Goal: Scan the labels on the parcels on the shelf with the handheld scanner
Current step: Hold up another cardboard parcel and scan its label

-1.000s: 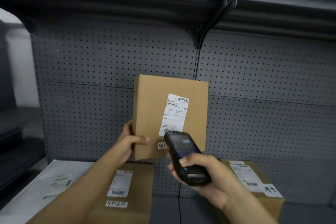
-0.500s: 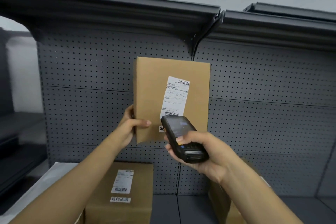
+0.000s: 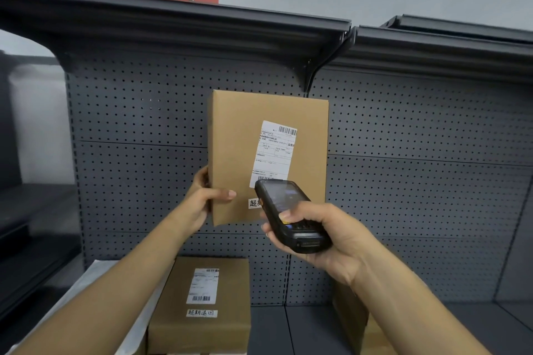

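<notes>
My left hand (image 3: 205, 202) pinches the box (image 3: 268, 158) by its lower left edge, upright before the pegboard (image 3: 418, 181), my fingers hidden behind it. My right hand (image 3: 326, 236) wraps the scanner (image 3: 291, 215), whose top covers the label (image 3: 274, 150) bottom. A second box (image 3: 202, 305) lies on the shelf (image 3: 490, 326); my right arm hides most of a third (image 3: 350, 323).

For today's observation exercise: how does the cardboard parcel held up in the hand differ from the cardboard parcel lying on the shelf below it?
The held parcel stands upright in the air, gripped by the left hand; the shelf parcel lies flat, untouched. The scanner covers part of the held parcel's label; the shelf parcel's label is fully visible. Both are brown cardboard with white labels.
</notes>
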{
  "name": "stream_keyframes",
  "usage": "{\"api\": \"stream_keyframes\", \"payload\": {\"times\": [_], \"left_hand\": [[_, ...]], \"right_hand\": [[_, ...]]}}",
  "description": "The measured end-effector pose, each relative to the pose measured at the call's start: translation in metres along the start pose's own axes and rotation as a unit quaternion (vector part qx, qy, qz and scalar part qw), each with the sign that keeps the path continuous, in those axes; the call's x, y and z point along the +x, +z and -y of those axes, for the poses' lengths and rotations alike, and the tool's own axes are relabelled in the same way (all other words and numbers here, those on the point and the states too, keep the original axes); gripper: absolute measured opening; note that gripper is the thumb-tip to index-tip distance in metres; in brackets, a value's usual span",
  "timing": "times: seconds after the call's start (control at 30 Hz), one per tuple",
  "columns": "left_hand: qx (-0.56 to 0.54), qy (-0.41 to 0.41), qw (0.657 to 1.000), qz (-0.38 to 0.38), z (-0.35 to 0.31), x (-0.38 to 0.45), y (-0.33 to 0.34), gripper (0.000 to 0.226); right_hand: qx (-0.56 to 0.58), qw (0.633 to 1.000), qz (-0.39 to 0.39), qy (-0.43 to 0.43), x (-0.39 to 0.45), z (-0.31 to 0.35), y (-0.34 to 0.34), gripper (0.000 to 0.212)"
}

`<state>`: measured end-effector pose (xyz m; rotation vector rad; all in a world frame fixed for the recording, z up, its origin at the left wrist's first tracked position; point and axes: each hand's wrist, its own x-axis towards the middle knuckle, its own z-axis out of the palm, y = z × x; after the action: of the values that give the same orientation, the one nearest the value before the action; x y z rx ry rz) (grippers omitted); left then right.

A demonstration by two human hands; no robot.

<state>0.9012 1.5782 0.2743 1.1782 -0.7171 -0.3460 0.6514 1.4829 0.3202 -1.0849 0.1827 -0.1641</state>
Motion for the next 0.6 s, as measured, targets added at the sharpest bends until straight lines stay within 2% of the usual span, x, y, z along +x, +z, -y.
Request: {"api": "stream_keyframes", "payload": {"times": [0.47, 0.6], "left_hand": [[-0.010, -0.004, 1.000, 0.003, -0.002, -0.016, -0.008, 0.120], [-0.011, -0.007, 1.000, 0.000, -0.002, -0.019, -0.009, 0.121]], "right_hand": [[0.009, 1.000, 0.006, 0.010, -0.010, -0.013, 0.011, 0.067], [0.012, 1.000, -0.001, 0.006, -0.011, -0.015, 0.014, 0.071]]}}
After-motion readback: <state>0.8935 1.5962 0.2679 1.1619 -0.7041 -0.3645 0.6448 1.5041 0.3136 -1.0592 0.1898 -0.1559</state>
